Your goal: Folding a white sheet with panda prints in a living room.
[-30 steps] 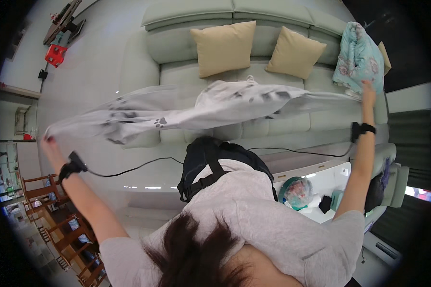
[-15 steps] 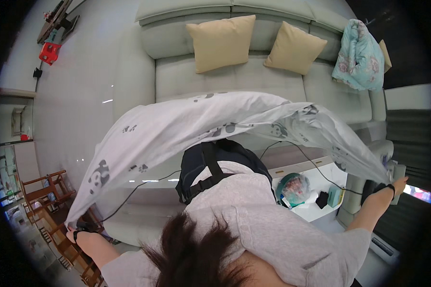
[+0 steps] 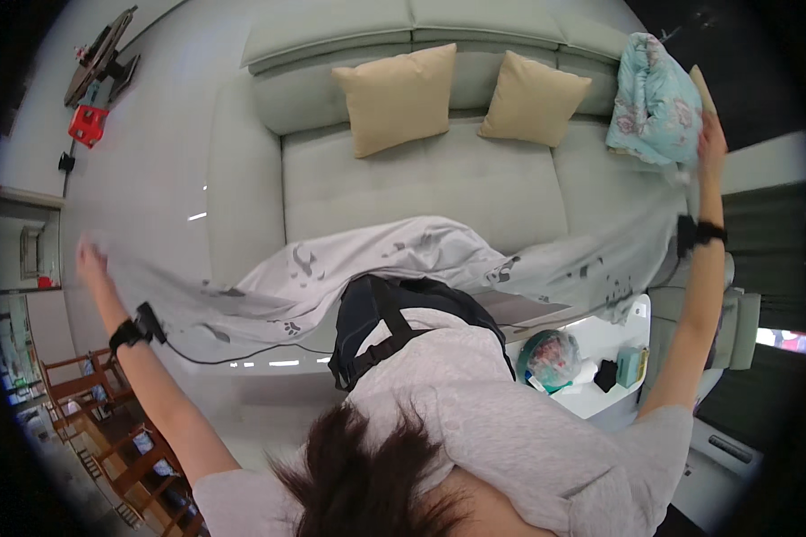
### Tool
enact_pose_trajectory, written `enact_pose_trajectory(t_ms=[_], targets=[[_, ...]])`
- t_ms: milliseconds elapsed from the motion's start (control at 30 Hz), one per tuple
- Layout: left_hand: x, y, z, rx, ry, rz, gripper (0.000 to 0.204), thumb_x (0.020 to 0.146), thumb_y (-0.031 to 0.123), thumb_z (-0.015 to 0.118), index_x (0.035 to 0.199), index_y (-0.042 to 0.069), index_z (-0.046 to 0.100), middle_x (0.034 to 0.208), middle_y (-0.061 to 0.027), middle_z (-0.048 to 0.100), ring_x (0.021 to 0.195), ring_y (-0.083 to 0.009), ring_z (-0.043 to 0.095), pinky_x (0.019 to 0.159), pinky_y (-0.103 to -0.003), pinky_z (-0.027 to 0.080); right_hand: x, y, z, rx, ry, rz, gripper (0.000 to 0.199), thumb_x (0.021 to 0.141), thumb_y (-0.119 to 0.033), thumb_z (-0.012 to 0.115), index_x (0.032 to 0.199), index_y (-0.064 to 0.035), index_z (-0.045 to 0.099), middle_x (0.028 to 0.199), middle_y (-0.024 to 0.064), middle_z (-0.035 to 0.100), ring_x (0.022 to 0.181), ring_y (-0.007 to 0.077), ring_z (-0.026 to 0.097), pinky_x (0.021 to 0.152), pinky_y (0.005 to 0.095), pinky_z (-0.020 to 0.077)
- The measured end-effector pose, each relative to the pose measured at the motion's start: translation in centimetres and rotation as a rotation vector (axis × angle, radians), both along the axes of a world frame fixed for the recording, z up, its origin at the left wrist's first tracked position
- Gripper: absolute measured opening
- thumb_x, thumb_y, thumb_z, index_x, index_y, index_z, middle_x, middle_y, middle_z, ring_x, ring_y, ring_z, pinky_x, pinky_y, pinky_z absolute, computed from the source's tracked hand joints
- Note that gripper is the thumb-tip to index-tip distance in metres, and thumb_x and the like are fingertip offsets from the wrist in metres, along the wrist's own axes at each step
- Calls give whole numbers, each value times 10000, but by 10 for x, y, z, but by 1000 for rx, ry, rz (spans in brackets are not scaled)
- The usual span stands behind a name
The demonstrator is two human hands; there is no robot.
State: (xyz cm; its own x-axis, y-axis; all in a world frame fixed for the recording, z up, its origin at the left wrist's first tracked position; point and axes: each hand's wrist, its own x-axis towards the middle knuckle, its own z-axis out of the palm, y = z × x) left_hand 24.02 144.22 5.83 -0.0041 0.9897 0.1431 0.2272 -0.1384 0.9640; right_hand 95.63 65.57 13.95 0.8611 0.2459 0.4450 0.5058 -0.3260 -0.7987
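Panda-print sheet slung wide
Left hand (blurred) and right hand look pinched tight on its ends; between them its sagging middle overlaps the front edge of the sofa; pale floor beyond the left, quilt just beside the right.

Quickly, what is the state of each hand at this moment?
Left hand: closed, motion-blurred, holding the white patterned sheet by one side.
Right hand: closed, holding the sheet's other side.

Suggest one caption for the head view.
Left hand and right hand hold a sagging white, grey-printed cloth before a pale green sofa.
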Motion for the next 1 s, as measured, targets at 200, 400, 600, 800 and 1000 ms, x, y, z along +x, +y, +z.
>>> enact_pose_trajectory(t_ms=[200, 400, 600, 800, 1000], targets=[[283, -209, 83, 144, -59, -725, 202, 761, 253, 512, 832, 69, 557, 687, 32, 506, 614, -36, 430, 523, -179, 331, -192, 272, 53, 59, 90, 822, 474, 772, -478, 287, 980, -96, 476, 588, -52, 355, 511, 26, 306, 433, 175, 221], [346, -350, 71, 185, -138, -1098, 146, 769, 147, 503, 785, 7, 541, 564, 23, 448, 505, -32, 388, 447, -183, 333, -283, 327, 35, 306, 317, 927, 572, 795, -525, 203, 955, -41, 462, 529, -11, 378, 437, 34, 296, 384, 167, 209], [330, -372, 43, -155, -195, -1178, 158, 772, 130, 485, 798, -22, 521, 591, -3, 480, 528, -48, 438, 475, -193, 392, -296, 329, -23, 628, 560, 752, 610, 800, -527, 120, 966, -14, 405, 551, 26, 413, 368, 49, 256, 355, 179, 192], [314, -381, 26, -153, -27, -1218, 179, 794, 141, 454, 878, -8, 507, 702, -6, 510, 643, -54, 483, 557, -200, 437, -317, 332, -47, 707, 402, 677, 509, 822, -466, 182, 990, -36, 397, 658, 34, 446, 391, 34, 279, 372, 155, 215], [304, -391, 23, -85, -134, -1163, 179, 734, 137, 523, 774, -37, 508, 598, -31, 497, 522, -72, 446, 475, -207, 388, -336, 331, -49, 664, 269, 666, 630, 775, -559, 182, 1091, -32, 318, 862, 72, 457, 555, 78, 380, 510, 187, 306]])
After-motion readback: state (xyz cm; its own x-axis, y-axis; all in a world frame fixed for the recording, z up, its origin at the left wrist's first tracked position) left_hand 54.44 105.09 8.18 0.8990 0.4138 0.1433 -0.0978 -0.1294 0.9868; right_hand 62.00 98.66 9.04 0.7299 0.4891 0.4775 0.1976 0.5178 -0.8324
